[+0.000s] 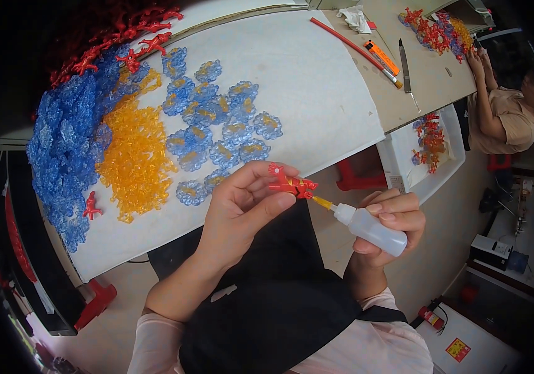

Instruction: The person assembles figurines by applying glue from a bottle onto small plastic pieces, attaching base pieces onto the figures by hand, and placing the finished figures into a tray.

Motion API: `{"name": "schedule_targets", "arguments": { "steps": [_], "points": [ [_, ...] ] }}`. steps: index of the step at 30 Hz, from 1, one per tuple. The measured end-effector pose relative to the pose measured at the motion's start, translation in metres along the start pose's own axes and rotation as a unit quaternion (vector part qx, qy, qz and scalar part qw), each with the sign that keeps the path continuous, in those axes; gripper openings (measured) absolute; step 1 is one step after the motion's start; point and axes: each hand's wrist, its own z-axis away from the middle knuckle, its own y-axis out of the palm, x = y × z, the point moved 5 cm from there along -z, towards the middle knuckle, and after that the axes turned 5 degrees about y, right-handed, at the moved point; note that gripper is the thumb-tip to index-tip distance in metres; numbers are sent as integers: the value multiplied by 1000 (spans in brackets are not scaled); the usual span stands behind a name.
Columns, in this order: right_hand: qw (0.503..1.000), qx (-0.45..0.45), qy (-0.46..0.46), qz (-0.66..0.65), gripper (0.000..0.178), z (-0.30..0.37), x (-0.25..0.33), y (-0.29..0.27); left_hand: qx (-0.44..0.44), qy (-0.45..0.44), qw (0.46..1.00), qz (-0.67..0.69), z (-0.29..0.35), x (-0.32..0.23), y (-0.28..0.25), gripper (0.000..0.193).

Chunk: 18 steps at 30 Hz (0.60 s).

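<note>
Between the thumb and fingers of my left hand (229, 215) is a small red figurine (293, 186) with yellow marks. My right hand (404, 218) grips a white squeeze bottle (379, 233), tilted so that its yellow nozzle (323, 202) points at the figurine's right end. Whether the tip touches it I cannot tell. Beyond my hands, several clear blue cloud-shaped pieces (223, 151) with yellow centres lie spread out. To their left are a heap of small yellow pieces (133, 165) and a large blue heap (64, 140). One red figurine (92, 206) lies near the front edge.
More red figurines (153, 42) are piled at the far left. White paper (317, 81) covers the table. A red stick (348, 40), an orange box (382, 57) and a cutter knife (405, 71) lie far right. A white bin (445, 159) holds assembled pieces; a co-worker (504, 118) sits beyond.
</note>
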Motion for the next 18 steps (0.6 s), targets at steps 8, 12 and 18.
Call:
{"name": "schedule_targets", "arguments": {
  "steps": [8, 12, 18],
  "points": [
    [999, 20, -16, 25, 43, -2, 5, 2, 3, 2, 1000, 6, 0, 2, -1, 24],
    [998, 29, -17, 44, 43, -1, 6, 2, 2, 5, 1000, 1, -1, 2, -2, 24],
    [999, 31, -22, 37, 42, -4, 6, 3, -4, -4, 1000, 7, -1, 2, -2, 24]
  ]
}}
